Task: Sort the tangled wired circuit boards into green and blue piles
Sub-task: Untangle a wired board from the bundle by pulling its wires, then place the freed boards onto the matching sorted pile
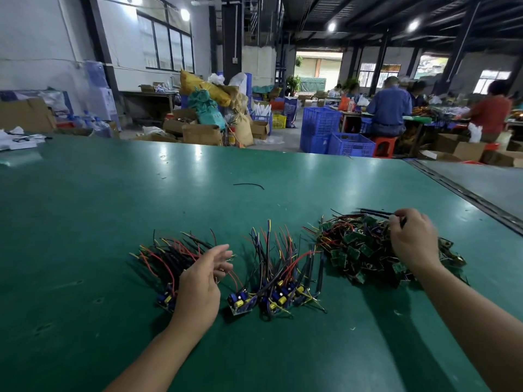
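Observation:
Three groups of wired circuit boards lie on the green table (254, 349). A left bundle (167, 258) has red and black wires and a blue board at its near end. A middle bundle (280, 281) holds several blue boards with yellow parts, wires fanning upward. On the right sits a tangled heap of green boards (356, 250). My left hand (202, 281) hovers over the left bundle, fingers relaxed and spread. My right hand (413, 239) is over the far side of the green heap and pinches dark wires (373, 213) that stick out to the left.
A loose black wire (249, 185) lies further out on the table. A metal seam (464, 193) runs along the table's right side. Beyond the far edge stand blue crates (334, 134), cardboard boxes, sacks, and seated people at other benches.

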The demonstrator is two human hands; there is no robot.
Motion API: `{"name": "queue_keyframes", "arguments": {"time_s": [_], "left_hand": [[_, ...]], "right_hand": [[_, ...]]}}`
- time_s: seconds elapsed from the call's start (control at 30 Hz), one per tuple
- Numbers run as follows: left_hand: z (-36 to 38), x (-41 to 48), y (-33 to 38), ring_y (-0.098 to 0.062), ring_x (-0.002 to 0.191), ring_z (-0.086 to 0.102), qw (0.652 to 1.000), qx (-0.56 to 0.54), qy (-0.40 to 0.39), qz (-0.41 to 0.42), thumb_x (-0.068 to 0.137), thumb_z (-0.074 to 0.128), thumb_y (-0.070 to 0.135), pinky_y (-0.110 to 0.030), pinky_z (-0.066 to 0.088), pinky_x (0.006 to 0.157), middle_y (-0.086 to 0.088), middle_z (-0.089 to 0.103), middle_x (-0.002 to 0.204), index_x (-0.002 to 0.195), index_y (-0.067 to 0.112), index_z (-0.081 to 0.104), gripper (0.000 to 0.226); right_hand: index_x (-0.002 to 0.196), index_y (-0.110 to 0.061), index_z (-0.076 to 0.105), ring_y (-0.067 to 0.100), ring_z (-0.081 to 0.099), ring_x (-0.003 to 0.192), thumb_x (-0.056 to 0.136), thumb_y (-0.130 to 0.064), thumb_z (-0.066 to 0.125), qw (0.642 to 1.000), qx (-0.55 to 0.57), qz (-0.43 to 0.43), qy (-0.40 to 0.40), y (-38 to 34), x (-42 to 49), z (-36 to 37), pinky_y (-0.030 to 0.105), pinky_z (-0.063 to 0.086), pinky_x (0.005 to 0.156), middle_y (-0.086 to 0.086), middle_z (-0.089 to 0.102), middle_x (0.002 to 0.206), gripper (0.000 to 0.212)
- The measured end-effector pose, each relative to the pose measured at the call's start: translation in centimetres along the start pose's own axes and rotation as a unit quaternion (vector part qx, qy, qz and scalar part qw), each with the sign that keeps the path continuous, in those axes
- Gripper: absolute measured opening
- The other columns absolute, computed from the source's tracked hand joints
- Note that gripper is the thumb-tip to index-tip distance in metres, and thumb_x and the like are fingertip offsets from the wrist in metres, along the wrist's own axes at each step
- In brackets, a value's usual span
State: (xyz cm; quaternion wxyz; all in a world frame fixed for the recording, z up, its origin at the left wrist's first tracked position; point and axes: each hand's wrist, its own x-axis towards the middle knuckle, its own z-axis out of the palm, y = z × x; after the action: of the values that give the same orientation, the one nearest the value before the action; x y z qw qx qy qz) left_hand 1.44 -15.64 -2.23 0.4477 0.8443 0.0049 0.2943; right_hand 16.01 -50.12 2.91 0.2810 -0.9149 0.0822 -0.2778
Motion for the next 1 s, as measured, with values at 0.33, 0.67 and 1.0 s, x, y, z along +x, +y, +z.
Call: {"name": "queue_keyframes", "arguments": {"time_s": [0.33, 0.67, 1.0], "left_hand": [[0.1, 0.0, -0.7, -0.021, 0.09, 0.042, 0.988, 0.148, 0.038, 0.008, 0.082, 0.069, 0.012, -0.033, 0.036, 0.077, 0.002, 0.046, 0.091, 0.087, 0.014, 0.049, 0.021], [-0.6, -0.6, 0.1, -0.001, 0.088, 0.047, 0.934, 0.291, -0.207, 0.013, 0.066, 0.02, 0.094, -0.033, 0.032, 0.09, 0.027, 0.049, 0.091, 0.105, 0.043, 0.049, 0.071], [-0.9, -0.6, -0.9, 0.0, 0.07, 0.064, 0.988, 0.024, -0.147, -0.051, 0.075, 0.081, 0.021, -0.011, 0.045, 0.064, 0.022, 0.067, 0.078, 0.076, 0.034, 0.061, 0.024]], "right_hand": [[0.133, -0.017, 0.052, 0.028, 0.045, 0.13, 0.102, -0.043, 0.026, 0.983, -0.143, -0.086, -0.078, -0.1, -1.8, 0.3, 0.053, 0.029, 0.111, 0.01, 0.057, 0.136, 0.048], [0.111, -0.012, 0.064, 0.029, 0.05, 0.116, 0.094, -0.026, 0.06, 0.989, 0.038, -0.142, 0.015, -5.0, -8.7, -0.5, 0.038, 0.039, 0.094, 0.012, 0.058, 0.119, 0.022], [0.084, -0.005, 0.062, 0.017, 0.057, 0.041, 0.1, -0.022, 0.052, 0.805, 0.279, 0.061, -0.52, -11.3, -18.9, -0.1, 0.023, 0.043, 0.038, 0.005, 0.063, 0.065, 0.025]]}}
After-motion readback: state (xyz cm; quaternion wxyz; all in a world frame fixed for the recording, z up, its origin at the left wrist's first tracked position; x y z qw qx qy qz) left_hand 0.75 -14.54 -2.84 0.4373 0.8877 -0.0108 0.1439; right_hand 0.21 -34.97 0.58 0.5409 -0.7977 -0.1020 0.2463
